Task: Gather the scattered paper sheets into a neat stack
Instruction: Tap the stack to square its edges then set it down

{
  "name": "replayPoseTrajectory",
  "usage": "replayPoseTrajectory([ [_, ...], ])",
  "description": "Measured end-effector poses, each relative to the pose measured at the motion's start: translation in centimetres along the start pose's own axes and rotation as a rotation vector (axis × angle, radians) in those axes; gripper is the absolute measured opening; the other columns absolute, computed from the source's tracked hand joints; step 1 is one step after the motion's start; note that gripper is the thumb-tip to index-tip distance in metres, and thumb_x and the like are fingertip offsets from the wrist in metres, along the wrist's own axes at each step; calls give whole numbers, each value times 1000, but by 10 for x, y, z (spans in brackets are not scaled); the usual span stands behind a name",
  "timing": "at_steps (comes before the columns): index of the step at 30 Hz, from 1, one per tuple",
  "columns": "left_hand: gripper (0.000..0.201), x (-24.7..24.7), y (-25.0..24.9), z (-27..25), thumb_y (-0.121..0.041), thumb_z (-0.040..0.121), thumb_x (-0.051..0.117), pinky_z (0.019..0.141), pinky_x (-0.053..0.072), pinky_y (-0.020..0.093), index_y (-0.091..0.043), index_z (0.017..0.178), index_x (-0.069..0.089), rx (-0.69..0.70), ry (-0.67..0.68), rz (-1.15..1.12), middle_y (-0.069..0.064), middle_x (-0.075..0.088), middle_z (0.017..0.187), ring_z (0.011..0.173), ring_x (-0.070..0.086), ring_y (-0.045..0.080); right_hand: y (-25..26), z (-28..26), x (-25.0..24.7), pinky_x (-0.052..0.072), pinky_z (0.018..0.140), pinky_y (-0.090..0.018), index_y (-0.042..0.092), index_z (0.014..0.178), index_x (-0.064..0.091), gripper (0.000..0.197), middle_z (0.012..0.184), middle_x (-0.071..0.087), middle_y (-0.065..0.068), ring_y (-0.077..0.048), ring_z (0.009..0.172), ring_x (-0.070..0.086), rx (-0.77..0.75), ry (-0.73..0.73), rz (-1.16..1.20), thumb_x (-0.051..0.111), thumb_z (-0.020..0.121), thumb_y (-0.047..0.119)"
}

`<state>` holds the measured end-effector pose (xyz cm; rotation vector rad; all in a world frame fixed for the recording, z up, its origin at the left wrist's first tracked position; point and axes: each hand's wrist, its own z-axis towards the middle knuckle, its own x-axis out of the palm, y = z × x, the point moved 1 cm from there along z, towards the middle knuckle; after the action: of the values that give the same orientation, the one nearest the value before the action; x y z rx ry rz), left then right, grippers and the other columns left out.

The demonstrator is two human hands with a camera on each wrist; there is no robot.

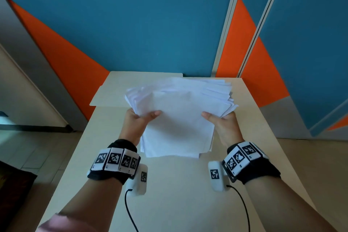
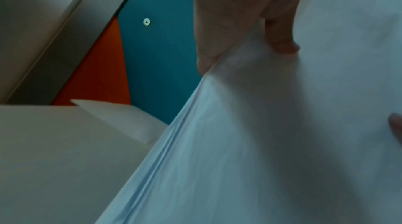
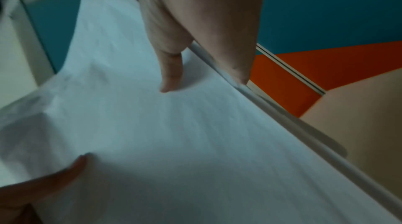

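Observation:
A thick bundle of white paper sheets [image 1: 178,117] is held over the beige table [image 1: 175,184]. Its near edge rests on or just above the tabletop, and its far edges are fanned and uneven. My left hand [image 1: 140,120] grips the bundle's left edge, thumb on top and fingers hidden beneath. My right hand [image 1: 219,120] grips the right edge the same way. In the left wrist view the left thumb presses the paper sheets [image 2: 282,141]. In the right wrist view the right thumb presses the paper sheets [image 3: 163,133], and the layered edge shows.
A beige board or folder [image 1: 109,90] lies at the table's far left, partly under the bundle. Blue and orange wall panels [image 1: 150,24] stand right behind the table. Floor tiles [image 1: 37,152] show on the left, and the table's side edges lie close to both forearms.

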<state>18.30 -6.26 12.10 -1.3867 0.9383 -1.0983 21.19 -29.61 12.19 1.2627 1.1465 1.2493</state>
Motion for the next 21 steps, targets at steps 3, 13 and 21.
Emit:
replayPoseTrajectory([
  [3, 14, 1, -17, 5, -4, 74, 73, 63, 55, 20, -17, 76, 66, 94, -63, -17, -13, 73, 65, 63, 69, 3, 20, 1, 9, 54, 88, -40, 20, 86, 65, 19, 91, 71, -3, -19, 86, 69, -82, -73, -89, 72, 77, 6],
  [13, 32, -11, -3, -5, -1, 64, 77, 73, 57, 22, -20, 87, 67, 31, 93, 5, -10, 76, 77, 76, 72, 5, 9, -10, 10, 52, 94, -47, 19, 89, 69, 27, 96, 74, -3, -23, 93, 70, 62, -4, -54, 81, 66, 11],
  [21, 29, -13, 11, -7, -2, 69, 76, 82, 55, 35, -20, 90, 67, -55, 49, 60, -3, 75, 83, 79, 71, 12, -1, -8, 14, 50, 96, -50, 23, 78, 66, 16, 88, 71, 1, -29, 97, 68, 107, -11, -147, 75, 74, 11],
])
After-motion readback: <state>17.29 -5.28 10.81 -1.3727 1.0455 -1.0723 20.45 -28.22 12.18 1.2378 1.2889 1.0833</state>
